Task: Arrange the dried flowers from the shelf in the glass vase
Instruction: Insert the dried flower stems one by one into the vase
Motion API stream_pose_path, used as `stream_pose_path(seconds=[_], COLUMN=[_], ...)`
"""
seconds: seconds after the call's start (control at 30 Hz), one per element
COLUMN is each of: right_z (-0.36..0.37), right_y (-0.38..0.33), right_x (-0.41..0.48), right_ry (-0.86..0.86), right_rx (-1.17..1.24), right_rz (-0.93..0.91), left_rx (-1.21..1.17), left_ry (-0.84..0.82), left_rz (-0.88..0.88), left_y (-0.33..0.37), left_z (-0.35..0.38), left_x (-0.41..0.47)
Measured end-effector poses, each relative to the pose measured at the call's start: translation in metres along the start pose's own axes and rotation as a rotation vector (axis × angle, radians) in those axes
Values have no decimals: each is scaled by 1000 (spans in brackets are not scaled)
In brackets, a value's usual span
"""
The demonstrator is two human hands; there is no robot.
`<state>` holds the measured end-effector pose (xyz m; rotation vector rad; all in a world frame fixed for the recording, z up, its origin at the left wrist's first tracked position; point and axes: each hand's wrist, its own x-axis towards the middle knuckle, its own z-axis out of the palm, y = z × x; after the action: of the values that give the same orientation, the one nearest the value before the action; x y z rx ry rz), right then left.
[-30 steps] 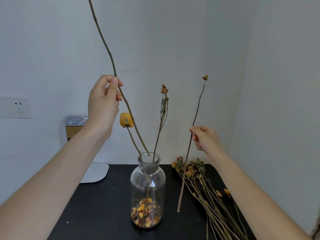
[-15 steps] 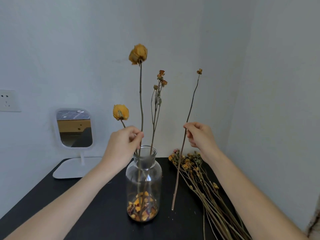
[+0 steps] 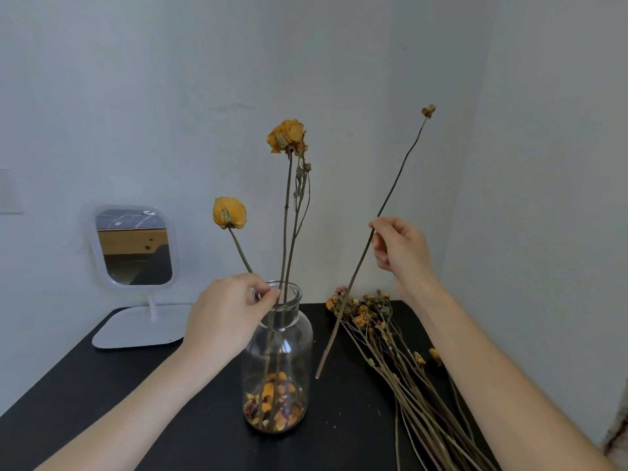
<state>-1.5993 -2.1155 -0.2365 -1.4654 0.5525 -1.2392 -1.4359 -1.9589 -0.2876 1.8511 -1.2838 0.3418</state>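
A clear glass vase (image 3: 289,348) stands on the black table (image 3: 102,396), with dried petals in its bottom. Three stems stand in it: a short yellow rose (image 3: 229,212), a tall yellow rose (image 3: 286,134) and a thin spray of buds (image 3: 302,185). My left hand (image 3: 227,314) is at the vase mouth and pinches the tall rose's stem. My right hand (image 3: 399,248) holds a long thin stem (image 3: 397,181) with a tiny dried head, tilted, its lower end hanging just right of the vase above the table.
A bundle of dried flowers (image 3: 384,338) lies on the table to the right of the vase, stems toward me. A white stand mirror (image 3: 134,246) sits at the back left. Grey walls close the back and right side.
My left hand has slid down the tall rose's stem to the vase mouth, and the rose has sunk deeper. My right hand has lifted slightly and tilted its thin stem rightward.
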Motion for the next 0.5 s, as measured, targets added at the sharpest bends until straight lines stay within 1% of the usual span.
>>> stream_pose_path(seconds=[0.1, 0.17, 0.2, 0.27, 0.3, 0.37, 0.43, 0.5], right_z=[0, 0, 0, 0, 1, 2, 3, 5], right_y=[-9, -13, -15, -19, -21, -25, -28, -29], right_x=[3, 4, 5, 6, 6, 7, 8, 9], right_ry=[25, 48, 59, 78, 86, 99, 122, 151], right_rx=[41, 59, 70, 94, 103, 122, 138, 141], right_rz=[-58, -88, -100, -120, -130, -153, -172, -188], left_rx=[-107, -244, -335, -511, -567, -616, -615, -617], left_ry=[110, 128, 83, -120, -236, -411, -469, -433], left_rz=[16, -51, -119, -266, -302, -302, -267, -268], left_y=[-11, -18, -21, -28, -32, -36, -37, -35], left_z=[2, 6, 9, 13, 15, 19, 22, 25], left_x=[-11, -21, -25, -28, -27, -22, -16, -10])
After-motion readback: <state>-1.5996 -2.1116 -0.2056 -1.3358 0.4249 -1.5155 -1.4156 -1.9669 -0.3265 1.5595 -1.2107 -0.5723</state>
